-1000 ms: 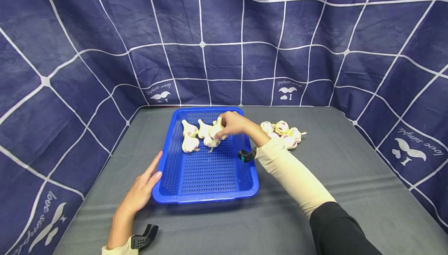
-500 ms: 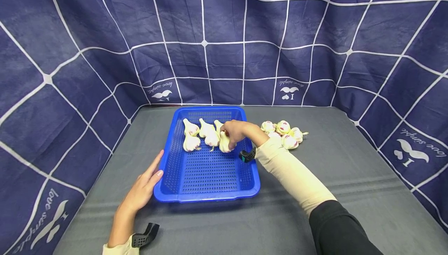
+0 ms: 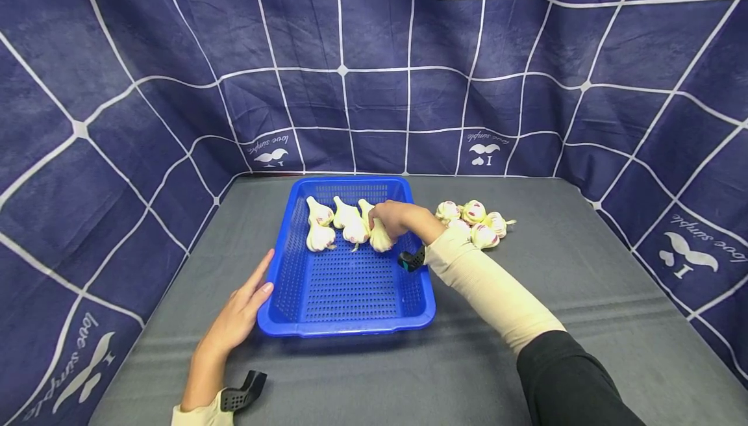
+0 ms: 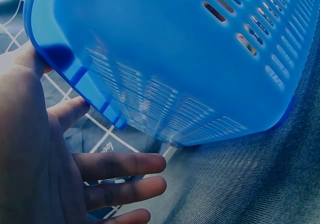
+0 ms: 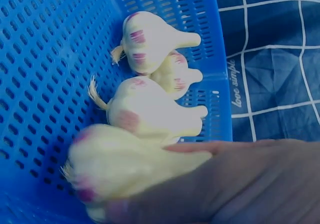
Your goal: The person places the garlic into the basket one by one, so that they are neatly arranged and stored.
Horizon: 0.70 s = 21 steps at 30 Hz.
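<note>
A blue perforated plastic basket [image 3: 346,330] holds several white garlic bulbs with purple marks in its far half. Inside its right side, my right hand [image 3: 399,217] grips a garlic bulb [image 5: 122,161] by the neck, thumb and fingers on either side. That bulb lies against another garlic bulb [image 5: 142,106] in the right wrist view. My left hand [image 3: 236,314] rests at the basket's left rim, fingers extended. In the left wrist view, the thumb and forefinger touch the rim while the other fingers stretch out straight beside the basket wall.
To the right of the basket, a pile of several garlic bulbs [image 3: 484,236] lies on the grey cloth [image 3: 561,263]. A navy curtain [image 3: 374,108] with white grid lines rises behind and along both sides. A black wrist strap [image 3: 242,395] sits on the left wrist.
My right hand has moved right and toward me with the garlic bulb, lowering it beside the others at the basket's right. My left hand has stayed at the rim.
</note>
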Tool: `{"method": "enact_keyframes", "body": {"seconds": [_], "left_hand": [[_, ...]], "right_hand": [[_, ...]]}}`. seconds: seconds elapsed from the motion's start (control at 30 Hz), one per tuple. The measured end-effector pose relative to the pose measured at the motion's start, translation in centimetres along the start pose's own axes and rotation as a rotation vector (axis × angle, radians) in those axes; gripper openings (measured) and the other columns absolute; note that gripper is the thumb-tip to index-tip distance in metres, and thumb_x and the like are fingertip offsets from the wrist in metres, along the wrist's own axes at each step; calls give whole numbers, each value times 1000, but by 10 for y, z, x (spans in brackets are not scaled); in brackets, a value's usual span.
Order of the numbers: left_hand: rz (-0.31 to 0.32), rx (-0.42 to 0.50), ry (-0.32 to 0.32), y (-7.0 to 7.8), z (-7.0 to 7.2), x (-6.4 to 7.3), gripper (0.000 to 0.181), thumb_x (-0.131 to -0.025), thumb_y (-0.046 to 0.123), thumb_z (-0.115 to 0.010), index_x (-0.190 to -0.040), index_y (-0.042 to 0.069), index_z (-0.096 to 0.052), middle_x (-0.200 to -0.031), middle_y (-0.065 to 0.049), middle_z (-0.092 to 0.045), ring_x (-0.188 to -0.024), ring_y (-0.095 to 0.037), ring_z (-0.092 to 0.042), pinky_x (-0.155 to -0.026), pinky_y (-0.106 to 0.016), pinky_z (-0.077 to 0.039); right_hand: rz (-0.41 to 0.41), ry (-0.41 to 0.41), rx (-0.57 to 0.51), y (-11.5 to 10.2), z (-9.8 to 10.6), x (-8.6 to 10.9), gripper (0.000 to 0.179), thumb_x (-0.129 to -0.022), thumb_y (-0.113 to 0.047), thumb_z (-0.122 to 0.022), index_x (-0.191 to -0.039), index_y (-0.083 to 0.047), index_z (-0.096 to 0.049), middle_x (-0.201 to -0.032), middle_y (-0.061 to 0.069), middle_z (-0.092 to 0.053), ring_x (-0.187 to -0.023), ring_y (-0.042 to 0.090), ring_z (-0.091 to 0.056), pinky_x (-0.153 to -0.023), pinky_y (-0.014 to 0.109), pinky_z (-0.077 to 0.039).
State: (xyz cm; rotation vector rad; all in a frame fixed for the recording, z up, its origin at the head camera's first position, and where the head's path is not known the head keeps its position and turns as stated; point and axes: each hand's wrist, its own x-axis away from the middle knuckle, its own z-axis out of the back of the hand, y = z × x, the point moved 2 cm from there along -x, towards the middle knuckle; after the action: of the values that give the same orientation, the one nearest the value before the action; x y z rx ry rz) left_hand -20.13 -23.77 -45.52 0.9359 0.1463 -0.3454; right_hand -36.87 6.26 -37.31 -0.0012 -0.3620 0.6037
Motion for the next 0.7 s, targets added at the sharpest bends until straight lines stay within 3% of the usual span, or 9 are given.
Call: {"method": "enact_keyframes", "body": {"seconds": [0.1,0.2,0.3,0.43,0.6,0.7], "left_hand": [[7,-8,-1,0,0,0,56,-106,21,-42,-159,19,-23,-153,-21,-37,-130,-43,-47,-105,-33,-35],[8,-6,0,0,1,0,56,-106,21,-42,-159,19,-24,-153,-21,-37,-130,-42,-47,-105,-28,-34],[8,-2,0,-1,1,0,56,-106,21,-42,-159,19,-24,-153,-21,-36,-130,-42,-46,-103,-19,-31],[11,0,-4,-1,0,-1,56,-106,21,-42,-159,20,-23,-154,-21,-36,-131,-42,-46,-103,-22,-32],[10,0,-5,-2,0,-1,56,-106,20,-41,-159,20,-23,-152,-22,-38,-129,-41,-48,-104,-35,-37],[11,0,-6,-2,-1,-1,56,-106,20,-41,-159,19,-23,-152,-23,-39,-129,-42,-48,-103,-51,-38]], "right_hand": [[-22,30,-20,1,0,0,66,-74,8,-71,-135,-15,-56,-122,13,-63,-106,25,-54,-86,35,-49],[-38,44,-43,2,-1,-1,79,-76,5,-72,-147,-15,-44,-129,16,-60,-114,26,-53,-91,37,-48],[-44,56,-66,4,-1,-1,88,-74,-2,-80,-151,-15,-39,-132,17,-59,-118,28,-53,-93,39,-47],[-46,87,-105,6,0,-2,91,-72,-10,-84,-151,-13,-39,-134,15,-59,-115,26,-54,-93,38,-47],[-43,126,-123,8,1,0,87,-75,-18,-85,-149,-9,-40,-138,14,-56,-125,29,-52,-102,40,-43],[-44,134,-139,9,3,2,86,-77,-21,-85,-150,-8,-40,-139,15,-56,-128,31,-50,-105,41,-41]]}}
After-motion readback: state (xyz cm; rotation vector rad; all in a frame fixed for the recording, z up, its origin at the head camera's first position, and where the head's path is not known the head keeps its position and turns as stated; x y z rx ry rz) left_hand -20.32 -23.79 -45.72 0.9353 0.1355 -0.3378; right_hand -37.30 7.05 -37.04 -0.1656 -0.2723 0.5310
